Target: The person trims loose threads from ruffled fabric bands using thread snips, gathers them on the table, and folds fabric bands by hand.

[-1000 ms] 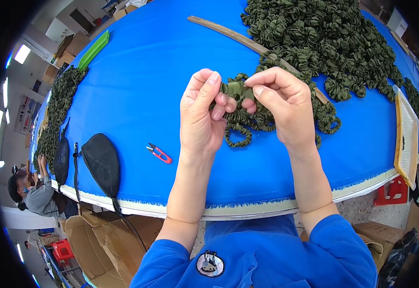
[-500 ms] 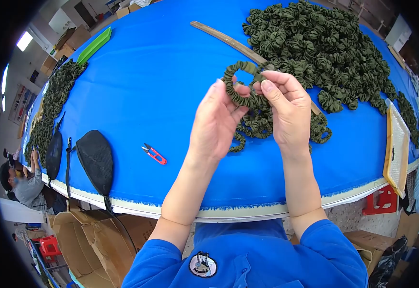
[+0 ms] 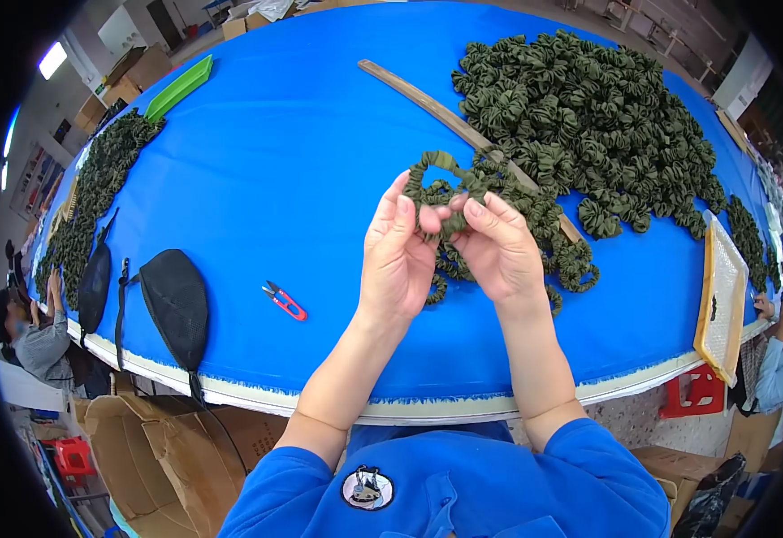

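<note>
A gathered dark green fabric ring (image 3: 439, 161) is held up over the blue table, its loop standing open above my fingers. My left hand (image 3: 400, 247) pinches its left and lower side between thumb and fingers. On the lower right side, my right hand (image 3: 499, 244) grips the same ring with thumb and forefinger. Behind and just beneath both hands lies a small group of similar rings (image 3: 576, 267). Farther back on the right is a large heap of green rings (image 3: 588, 117), with a wooden strip (image 3: 436, 108) running diagonally along its left side.
Red-handled snips (image 3: 285, 302) lie left of my hands. Black mesh pouches (image 3: 176, 305), a green tray (image 3: 180, 88) and another ring pile (image 3: 109, 179) are on the left. A yellow-edged padded board (image 3: 721, 300) stands right. People (image 3: 42, 345) work at both sides; cardboard boxes (image 3: 140, 457) sit below.
The ring has turned in my fingers, and my hands have moved lower and closer together. The camera view has shifted, bringing more of a person at the right into sight.
</note>
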`<act>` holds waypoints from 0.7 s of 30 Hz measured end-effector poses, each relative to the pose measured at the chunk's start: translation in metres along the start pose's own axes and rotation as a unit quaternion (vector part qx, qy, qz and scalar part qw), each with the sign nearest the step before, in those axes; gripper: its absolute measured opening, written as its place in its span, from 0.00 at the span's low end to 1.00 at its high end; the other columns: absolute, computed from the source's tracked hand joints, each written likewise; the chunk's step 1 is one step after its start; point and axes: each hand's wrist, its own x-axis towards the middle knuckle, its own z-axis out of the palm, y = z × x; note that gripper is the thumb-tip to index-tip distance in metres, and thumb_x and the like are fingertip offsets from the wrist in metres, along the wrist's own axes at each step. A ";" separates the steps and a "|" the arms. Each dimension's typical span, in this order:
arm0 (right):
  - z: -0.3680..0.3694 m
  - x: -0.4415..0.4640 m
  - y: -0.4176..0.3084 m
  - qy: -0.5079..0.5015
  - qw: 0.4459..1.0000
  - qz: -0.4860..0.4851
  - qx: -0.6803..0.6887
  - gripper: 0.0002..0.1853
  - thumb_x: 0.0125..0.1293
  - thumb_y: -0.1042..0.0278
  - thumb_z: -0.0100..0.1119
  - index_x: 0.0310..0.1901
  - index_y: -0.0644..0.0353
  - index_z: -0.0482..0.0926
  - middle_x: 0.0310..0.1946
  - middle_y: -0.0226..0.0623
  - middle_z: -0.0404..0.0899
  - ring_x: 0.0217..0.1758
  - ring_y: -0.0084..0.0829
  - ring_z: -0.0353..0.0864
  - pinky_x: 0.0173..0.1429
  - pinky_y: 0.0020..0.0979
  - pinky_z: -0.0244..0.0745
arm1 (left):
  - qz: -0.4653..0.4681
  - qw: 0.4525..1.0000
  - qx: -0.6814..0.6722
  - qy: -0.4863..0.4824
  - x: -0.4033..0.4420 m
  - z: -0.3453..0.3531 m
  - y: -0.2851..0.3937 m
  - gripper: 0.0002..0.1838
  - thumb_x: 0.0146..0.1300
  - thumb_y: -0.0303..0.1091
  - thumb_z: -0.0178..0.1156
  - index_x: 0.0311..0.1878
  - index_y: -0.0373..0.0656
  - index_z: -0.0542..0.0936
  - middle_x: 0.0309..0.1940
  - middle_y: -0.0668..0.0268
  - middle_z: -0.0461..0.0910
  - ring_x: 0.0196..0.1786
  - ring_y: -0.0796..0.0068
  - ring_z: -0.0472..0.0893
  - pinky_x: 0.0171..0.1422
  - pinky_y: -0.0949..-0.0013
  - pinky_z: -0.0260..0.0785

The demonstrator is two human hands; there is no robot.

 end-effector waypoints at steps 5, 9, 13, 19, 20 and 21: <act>-0.027 0.001 -0.025 0.019 0.997 -0.045 0.057 0.07 0.63 0.71 0.60 0.40 0.65 0.79 0.34 0.37 0.80 0.35 0.24 0.76 0.47 0.22 0.69 | -0.142 0.974 -0.089 -0.149 -0.013 -0.016 0.002 0.18 0.71 0.35 0.50 0.60 0.39 0.68 0.24 0.69 0.72 0.37 0.74 0.77 0.47 0.73 0.68; -0.018 -0.002 -0.017 -0.051 0.999 0.005 -0.011 0.10 0.65 0.71 0.56 0.45 0.66 0.77 0.37 0.40 0.80 0.38 0.27 0.76 0.48 0.26 0.71 | -0.100 0.992 -0.058 -0.058 -0.025 -0.009 0.013 0.19 0.72 0.37 0.49 0.62 0.40 0.67 0.22 0.71 0.69 0.35 0.77 0.75 0.49 0.71 0.70; -0.004 -0.001 -0.013 -0.090 0.995 0.040 -0.019 0.11 0.66 0.72 0.55 0.47 0.67 0.76 0.38 0.41 0.79 0.40 0.27 0.76 0.47 0.26 0.71 | -0.015 0.999 -0.001 0.033 -0.033 -0.005 0.020 0.20 0.72 0.39 0.48 0.63 0.40 0.67 0.22 0.72 0.69 0.35 0.77 0.76 0.48 0.72 0.71; 0.018 -0.020 -0.006 -0.049 0.990 0.026 -0.128 0.11 0.65 0.73 0.56 0.48 0.67 0.76 0.37 0.41 0.79 0.38 0.26 0.76 0.46 0.24 0.71 | -0.012 0.998 0.031 0.060 -0.041 -0.002 0.025 0.19 0.73 0.39 0.47 0.61 0.40 0.66 0.24 0.69 0.71 0.34 0.77 0.76 0.47 0.73 0.70; 0.019 -0.024 -0.006 -0.033 0.984 0.018 -0.172 0.12 0.64 0.74 0.57 0.48 0.67 0.76 0.37 0.41 0.79 0.38 0.26 0.76 0.46 0.24 0.71 | -0.013 0.997 0.025 0.067 -0.042 0.000 0.024 0.19 0.73 0.38 0.47 0.61 0.40 0.66 0.25 0.68 0.71 0.34 0.77 0.75 0.47 0.74 0.70; 0.020 -0.027 -0.005 -0.030 0.984 0.017 -0.174 0.12 0.64 0.74 0.57 0.48 0.67 0.76 0.37 0.41 0.79 0.38 0.26 0.76 0.46 0.24 0.71 | -0.016 0.997 0.023 0.066 -0.043 0.002 0.021 0.19 0.73 0.38 0.47 0.61 0.40 0.66 0.25 0.68 0.71 0.34 0.77 0.75 0.47 0.74 0.70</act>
